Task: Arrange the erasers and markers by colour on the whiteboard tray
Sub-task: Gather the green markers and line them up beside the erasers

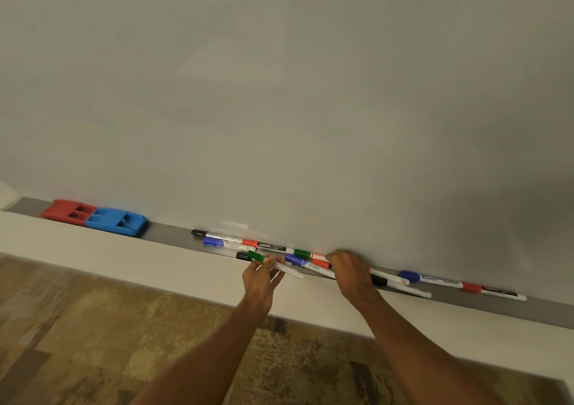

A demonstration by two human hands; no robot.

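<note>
Left hand (261, 280) pinches green marker (256, 255); right hand (351, 272) grip unclear; markers (270, 245) lie mixed, erasers (116, 220) far left on tray (167, 233).

the right hand (351, 275) lies over several markers and hides the barrel of the red-capped marker (320, 263); whether its fingers grip anything cannot be told. the green-capped marker (257, 256) held in the left hand (262, 279) is smeared by blur. a black cap (243, 256) beneath it shows only its end. the red eraser (66, 212) is soft-edged. the tray (167, 233) runs off the right edge, both forearms off the bottom. most barrel print is too small to read.
</note>
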